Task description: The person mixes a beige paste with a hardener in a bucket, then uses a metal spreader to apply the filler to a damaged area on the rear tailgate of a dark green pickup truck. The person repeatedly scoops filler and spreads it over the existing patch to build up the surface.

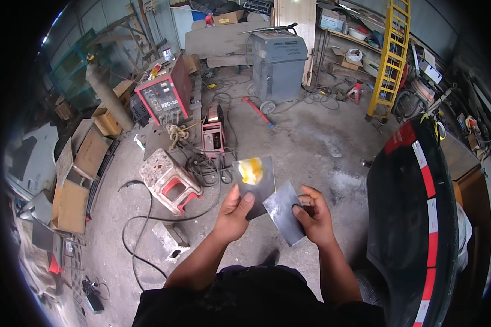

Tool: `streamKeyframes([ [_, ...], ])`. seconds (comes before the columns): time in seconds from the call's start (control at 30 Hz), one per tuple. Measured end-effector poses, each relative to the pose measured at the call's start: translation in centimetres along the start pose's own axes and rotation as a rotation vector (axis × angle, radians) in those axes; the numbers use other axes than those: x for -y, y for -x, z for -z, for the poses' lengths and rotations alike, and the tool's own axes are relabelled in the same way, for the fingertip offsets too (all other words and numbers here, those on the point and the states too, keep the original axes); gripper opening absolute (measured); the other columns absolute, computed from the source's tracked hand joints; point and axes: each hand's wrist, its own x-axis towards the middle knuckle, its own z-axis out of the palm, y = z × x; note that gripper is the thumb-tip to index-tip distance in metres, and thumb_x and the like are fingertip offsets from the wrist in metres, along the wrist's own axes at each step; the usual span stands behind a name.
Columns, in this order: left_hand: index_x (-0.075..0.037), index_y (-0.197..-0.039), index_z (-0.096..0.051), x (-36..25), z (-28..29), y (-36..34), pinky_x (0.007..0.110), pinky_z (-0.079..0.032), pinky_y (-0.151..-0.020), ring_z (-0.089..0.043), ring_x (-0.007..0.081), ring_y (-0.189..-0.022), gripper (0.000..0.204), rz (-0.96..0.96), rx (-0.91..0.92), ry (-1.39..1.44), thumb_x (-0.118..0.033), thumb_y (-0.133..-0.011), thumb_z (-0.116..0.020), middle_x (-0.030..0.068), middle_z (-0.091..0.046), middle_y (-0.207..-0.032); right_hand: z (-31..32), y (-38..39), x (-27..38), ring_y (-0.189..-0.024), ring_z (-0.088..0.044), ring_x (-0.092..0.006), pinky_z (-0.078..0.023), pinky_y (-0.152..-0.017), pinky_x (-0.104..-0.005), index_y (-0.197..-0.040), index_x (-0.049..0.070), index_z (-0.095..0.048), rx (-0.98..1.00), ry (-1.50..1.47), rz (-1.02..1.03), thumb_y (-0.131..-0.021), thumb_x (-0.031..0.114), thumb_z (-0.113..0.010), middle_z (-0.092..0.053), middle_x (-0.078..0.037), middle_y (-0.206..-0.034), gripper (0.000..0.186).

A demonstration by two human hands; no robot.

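Observation:
My left hand is closed round the lower left edge of a dark, flat plate, thumb on top. A lump of white and yellow putty lies on the plate's far left part. My right hand pinches a smooth grey rectangular sheet, with the thumb across its right side. This sheet is tilted, and its upper left corner overlaps the right edge of the dark plate. Whether the two touch there I cannot tell. Both are held up above the concrete floor in front of me.
A black vehicle panel with a red-and-white strip stands close on my right. To the left are a dirty stool, a concrete block, and cables. Farther off stand a red welding machine, a grey wheeled cabinet and a yellow ladder.

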Motion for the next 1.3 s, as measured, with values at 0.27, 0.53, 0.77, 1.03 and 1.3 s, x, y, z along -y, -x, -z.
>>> streamKeyframes([
  [0.27,-0.001,-0.146,-0.032,2.5,1.3,-10.4,0.030,-0.027,-0.109,-0.040,0.0177,-0.128,0.054,0.077,0.194,-0.388,-0.032,-0.104,-0.040,0.0103,-0.046,-0.137,3.7,-12.3,0.5,-0.088,-0.060,-0.0100,-0.049,-0.076,-0.0245,-0.137,0.006,-0.040,0.075,-0.054,0.042,-0.089,-0.002,-0.061,-0.060,-0.006,-0.110,0.054],
  [0.53,0.000,-0.141,-0.040,5.0,7.8,-24.4,0.030,-0.048,-0.087,-0.053,0.0168,-0.101,0.060,0.188,0.444,-0.474,-0.045,-0.102,-0.038,0.0099,-0.049,-0.121,6.9,-25.6,-1.5,-0.101,-0.062,-0.0153,-0.049,-0.087,-0.0289,-0.138,0.006,-0.039,0.078,-0.225,0.151,-0.088,-0.004,-0.062,-0.065,-0.012,-0.118,0.056],
  [0.77,-0.003,-0.142,-0.035,9.4,14.0,-36.0,0.056,-0.054,-0.076,-0.059,0.0462,-0.105,0.070,0.770,0.529,0.693,-0.051,-0.094,-0.049,0.0242,-0.053,-0.127,8.4,-35.2,2.7,-0.119,-0.057,-0.0235,-0.044,-0.101,-0.0365,-0.136,0.006,-0.044,0.104,0.136,0.487,-0.081,-0.015,-0.059,-0.064,-0.014,-0.121,0.061],
  [1.03,-0.002,-0.138,-0.038,14.1,15.1,-46.1,0.057,-0.053,-0.071,-0.061,0.0465,-0.099,0.073,0.785,0.768,0.820,-0.056,-0.091,-0.049,0.0262,-0.053,-0.127,10.5,-44.6,2.0,-0.127,-0.051,-0.0240,-0.038,-0.105,-0.0371,-0.135,0.006,-0.048,0.379,0.372,0.299,-0.066,-0.016,-0.056,-0.063,-0.009,-0.127,0.073],
  [1.3,-0.006,-0.143,-0.033,19.5,9.1,-56.3,0.053,-0.049,-0.091,-0.054,0.0355,-0.120,0.064,0.468,0.213,0.586,-0.052,-0.099,-0.034,0.0175,-0.049,-0.136,18.8,-54.1,-1.1,-0.116,-0.057,-0.0278,-0.046,-0.096,-0.0340,-0.125,0.006,-0.058,-0.098,0.701,0.223,-0.074,-0.011,-0.063,-0.057,-0.014,-0.129,0.054],
])
